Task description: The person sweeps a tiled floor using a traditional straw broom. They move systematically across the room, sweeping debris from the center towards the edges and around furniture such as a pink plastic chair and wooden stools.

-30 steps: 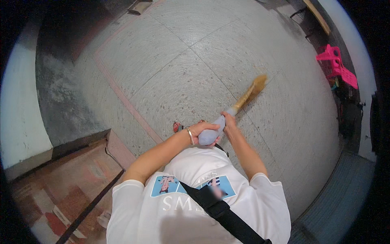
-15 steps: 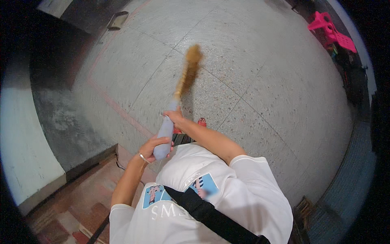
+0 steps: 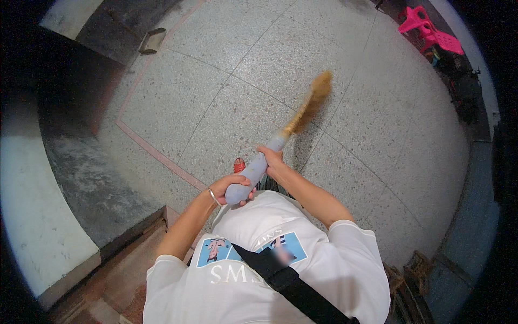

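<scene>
A broom (image 3: pixel 253 178) with a thick pale grey-lavender handle and yellow-brown bristles slants away from me, up and to the right. Round the top end of its handle, close to my waist, my left hand (image 3: pixel 222 189) is closed; that wrist wears a light bracelet. Farther down the handle, just above where the bristles start, my right hand (image 3: pixel 271 160) grips it. The bristle head looks smeared by motion over the speckled floor (image 3: pixel 216 119); whether it touches the floor I cannot tell. A red sandal (image 3: pixel 239 165) shows beside the handle.
At the far left, by a dark step, lies a dustpan (image 3: pixel 152 41). A bright pink plastic chair (image 3: pixel 429 33) stands at the far right along the wall. A pale ledge (image 3: pixel 48 216) bounds the left side. Brown wooden-looking pieces (image 3: pixel 415 275) stand at the near right.
The broom's bristle end has swung to the right, and both hands have moved right with it, still gripping the handle. My view has shifted slightly, and the sandal shows left of the handle.
</scene>
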Motion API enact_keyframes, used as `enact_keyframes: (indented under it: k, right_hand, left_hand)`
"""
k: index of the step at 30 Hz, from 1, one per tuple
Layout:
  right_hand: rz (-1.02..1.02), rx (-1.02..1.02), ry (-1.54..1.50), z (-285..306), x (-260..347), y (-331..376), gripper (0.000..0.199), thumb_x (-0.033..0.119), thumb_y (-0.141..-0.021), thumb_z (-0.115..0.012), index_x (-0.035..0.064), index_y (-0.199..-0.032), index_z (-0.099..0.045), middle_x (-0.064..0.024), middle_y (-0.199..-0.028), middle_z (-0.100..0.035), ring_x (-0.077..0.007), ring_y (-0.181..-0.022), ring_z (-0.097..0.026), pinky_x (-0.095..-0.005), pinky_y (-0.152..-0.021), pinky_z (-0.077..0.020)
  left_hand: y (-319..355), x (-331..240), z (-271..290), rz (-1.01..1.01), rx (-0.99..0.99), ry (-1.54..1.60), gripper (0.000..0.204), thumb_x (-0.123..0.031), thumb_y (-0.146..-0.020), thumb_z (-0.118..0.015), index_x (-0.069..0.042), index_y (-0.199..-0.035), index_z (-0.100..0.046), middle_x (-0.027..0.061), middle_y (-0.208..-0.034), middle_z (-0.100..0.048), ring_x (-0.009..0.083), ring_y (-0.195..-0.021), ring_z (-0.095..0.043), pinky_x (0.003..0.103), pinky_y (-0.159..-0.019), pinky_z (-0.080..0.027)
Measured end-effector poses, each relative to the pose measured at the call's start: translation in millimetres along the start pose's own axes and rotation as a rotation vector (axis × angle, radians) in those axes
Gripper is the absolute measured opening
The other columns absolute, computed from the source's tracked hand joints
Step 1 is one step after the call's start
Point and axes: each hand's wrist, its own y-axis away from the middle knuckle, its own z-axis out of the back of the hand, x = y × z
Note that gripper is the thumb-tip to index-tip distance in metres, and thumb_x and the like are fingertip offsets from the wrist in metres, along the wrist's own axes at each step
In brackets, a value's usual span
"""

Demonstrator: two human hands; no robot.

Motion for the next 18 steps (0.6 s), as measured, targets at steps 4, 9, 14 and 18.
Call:
enact_keyframes:
  k: [4,9,14,18]
  right_hand:
    - [-0.166,0.107,-0.074,-5,-62,-54,0.059,0.000,-0.069,-0.059,0.0037,-0.115,-0.021,-0.0178,-0.094,-0.048,-0.0287,-0.069,-0.056,-0.0504,-0.059,-0.0494]
    - [-0.216,0.079,0.149,-97,-158,-66,0.040,0.004,-0.065,-0.065,-0.0020,-0.100,-0.045,-0.0119,-0.082,-0.052,-0.0248,-0.076,-0.055,-0.0449,-0.063,-0.0484]
    - [-0.079,0.450,0.374,-173,-166,-69,0.039,0.006,-0.063,-0.068,-0.0002,-0.094,-0.046,-0.0107,-0.077,-0.052,-0.0220,-0.066,-0.055,-0.0395,-0.054,-0.0478]
    - [0.004,0.584,0.375,-190,-134,-70,0.048,0.008,-0.063,-0.070,0.0004,-0.101,-0.042,-0.0121,-0.083,-0.051,-0.0214,-0.069,-0.054,-0.0401,-0.056,-0.0486]
  left_hand:
    - [18,1,38,0.021,-0.003,0.009,0.051,-0.019,-0.072,-0.061,0.000,-0.114,-0.039,0.0131,-0.086,-0.054,0.0190,-0.070,-0.055,0.029,-0.046,-0.046]
    - [105,7,86,-0.079,-0.231,0.055,0.049,-0.021,-0.073,-0.059,0.001,-0.113,-0.040,0.0122,-0.086,-0.054,0.0188,-0.070,-0.056,0.030,-0.048,-0.046]
    - [130,-1,97,-0.244,-0.426,-0.008,0.044,-0.020,-0.074,-0.058,-0.001,-0.109,-0.041,0.0109,-0.085,-0.056,0.0191,-0.072,-0.058,0.033,-0.051,-0.049]
    - [112,-22,87,-0.331,-0.421,-0.055,0.051,-0.016,-0.073,-0.057,-0.006,-0.116,-0.032,0.0114,-0.084,-0.055,0.0199,-0.070,-0.058,0.035,-0.050,-0.049]
